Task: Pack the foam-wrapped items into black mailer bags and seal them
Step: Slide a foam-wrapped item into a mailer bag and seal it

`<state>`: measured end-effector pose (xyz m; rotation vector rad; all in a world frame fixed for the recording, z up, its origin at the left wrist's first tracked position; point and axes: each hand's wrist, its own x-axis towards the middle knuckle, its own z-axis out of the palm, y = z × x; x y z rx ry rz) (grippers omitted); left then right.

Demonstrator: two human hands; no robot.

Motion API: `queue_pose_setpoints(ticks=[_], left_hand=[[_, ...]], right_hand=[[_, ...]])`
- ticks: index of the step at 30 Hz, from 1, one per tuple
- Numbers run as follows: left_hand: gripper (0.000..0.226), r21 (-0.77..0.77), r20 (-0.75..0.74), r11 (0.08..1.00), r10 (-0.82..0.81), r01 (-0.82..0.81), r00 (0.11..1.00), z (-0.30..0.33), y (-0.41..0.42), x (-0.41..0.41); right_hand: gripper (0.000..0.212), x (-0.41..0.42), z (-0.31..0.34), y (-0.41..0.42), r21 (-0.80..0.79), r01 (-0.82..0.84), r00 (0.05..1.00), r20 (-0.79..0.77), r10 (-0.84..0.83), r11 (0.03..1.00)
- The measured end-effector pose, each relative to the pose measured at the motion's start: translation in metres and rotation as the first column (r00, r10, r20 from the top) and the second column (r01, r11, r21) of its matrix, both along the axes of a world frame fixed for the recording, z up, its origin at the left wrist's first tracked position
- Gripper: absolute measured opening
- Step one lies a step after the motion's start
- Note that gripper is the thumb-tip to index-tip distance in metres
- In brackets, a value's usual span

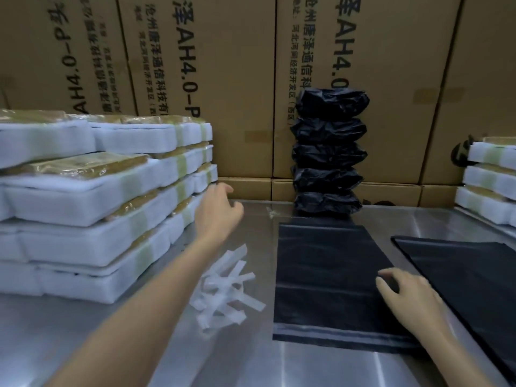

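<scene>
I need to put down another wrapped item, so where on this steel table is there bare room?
Bare steel lies along the near edge, below the flat mailer bag, and at near left, under the left forearm in front of the foam-wrapped stack. A narrow strip runs between the peeled strips and that bag. Crowded: the right side, with a second bag, and the back by the sealed parcels.

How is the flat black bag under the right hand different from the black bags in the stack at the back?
The flat mailer bag lies thin and smooth on the steel table; the stacked bags are bulging and wrinkled. The flat one lies alone beneath the right hand; the five stacked ones stand as a column against the cardboard boxes. Both are glossy black plastic.
</scene>
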<state>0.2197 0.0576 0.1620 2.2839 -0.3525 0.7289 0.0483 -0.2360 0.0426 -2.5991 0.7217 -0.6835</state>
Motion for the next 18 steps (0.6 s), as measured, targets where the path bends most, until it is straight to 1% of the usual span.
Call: queue_pose_setpoints(ticks=[1,2,3,4,5,6,7,8,10,12,13,14,16,18], left_hand=[[0.039,0.082,0.061,0.994,0.064,-0.069,0.996,0.020,0.011,0.008],[0.044,0.219,0.106,0.960,0.155,-0.175,0.982,0.038,0.023,0.014],[0.053,0.390,0.143,0.872,0.259,-0.295,0.955,0.054,0.036,0.019],[0.063,0.545,0.168,0.742,0.359,-0.390,0.918,0.065,0.050,0.025],[0.074,0.655,0.187,0.603,0.454,-0.455,0.871,0.073,0.065,0.030],[0.083,0.724,0.205,0.478,0.539,-0.498,0.817,0.075,0.081,0.035],[0.087,0.761,0.223,0.381,0.606,-0.525,0.763,0.072,0.097,0.039],[0.087,0.772,0.241,0.320,0.651,-0.549,0.719,0.066,0.111,0.042],[0.079,0.776,0.284,0.242,0.690,-0.583,0.665,0.051,0.129,0.043],[0.078,0.775,0.355,0.178,0.671,-0.606,0.651,0.042,0.134,0.043],[0.079,0.770,0.384,0.165,0.652,-0.616,0.654,0.041,0.135,0.043],[0.079,0.762,0.404,0.166,0.633,-0.626,0.660,0.042,0.135,0.043],[0.078,0.741,0.425,0.202,0.597,-0.640,0.681,0.046,0.140,0.042],[0.084,0.730,0.444,0.206,0.582,-0.652,0.681,0.049,0.150,0.041]], right_hand=[[0.024,0.002,-0.001,0.004,0.019,-0.085,0.995,-0.048,0.086,0.996],[0.023,0.005,-0.002,0.006,0.038,-0.151,0.982,-0.112,0.154,0.988],[0.023,0.006,-0.003,0.007,0.045,-0.192,0.967,-0.162,0.197,0.980],[0.023,0.008,-0.003,0.007,0.051,-0.206,0.961,-0.178,0.211,0.977],[0.022,0.008,-0.003,0.007,0.063,-0.205,0.962,-0.168,0.213,0.977],[0.020,0.009,-0.003,0.007,0.071,-0.200,0.966,-0.152,0.209,0.977],[0.020,0.009,-0.003,0.007,0.069,-0.199,0.968,-0.141,0.207,0.977],[0.019,0.009,-0.004,0.007,0.064,-0.201,0.968,-0.143,0.208,0.978],[0.019,0.010,-0.005,0.008,0.058,-0.204,0.966,-0.150,0.211,0.977],[0.020,0.010,-0.005,0.010,0.059,-0.202,0.966,-0.150,0.208,0.978],[0.020,0.009,-0.004,0.010,0.060,-0.200,0.967,-0.147,0.207,0.978],[0.021,0.009,-0.004,0.010,0.060,-0.199,0.968,-0.141,0.206,0.978],[0.022,0.007,-0.004,0.011,0.071,-0.196,0.970,-0.134,0.204,0.978],[0.022,0.005,-0.006,0.013,0.078,-0.193,0.968,-0.147,0.202,0.978]])
